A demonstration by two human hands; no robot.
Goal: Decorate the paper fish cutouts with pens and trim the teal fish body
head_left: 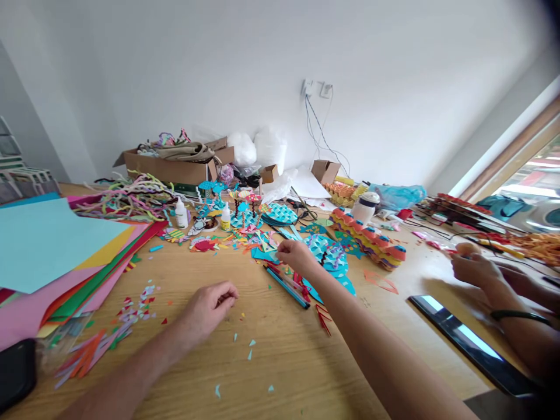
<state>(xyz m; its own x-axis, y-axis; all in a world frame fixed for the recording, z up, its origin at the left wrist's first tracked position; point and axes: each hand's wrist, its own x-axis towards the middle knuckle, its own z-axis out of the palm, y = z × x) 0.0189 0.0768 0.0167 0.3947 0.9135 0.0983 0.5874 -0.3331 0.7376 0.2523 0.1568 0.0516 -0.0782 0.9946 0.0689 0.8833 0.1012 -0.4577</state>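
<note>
My left hand [215,303] rests over the wooden table [188,361] with its fingers curled together; whether anything is inside them is hidden. Farther forward, my right hand [295,256] reaches to the pile of cut paper, its fingers pinched at the edge of a blue paper piece [265,255]. What the fingertips hold is too small to tell. Just below that hand lie blue and black pens [289,287] and red strips [322,321]. Small light-blue scraps [252,343] are scattered in front of my left hand.
Coloured sheets [56,239] are stacked at the left. Glue bottles [181,213] stand behind the scraps. Painted egg cartons [367,236] and a dark phone-like slab [472,344] lie to the right, near another person's hands [481,274]. A cardboard box [168,169] sits at the back.
</note>
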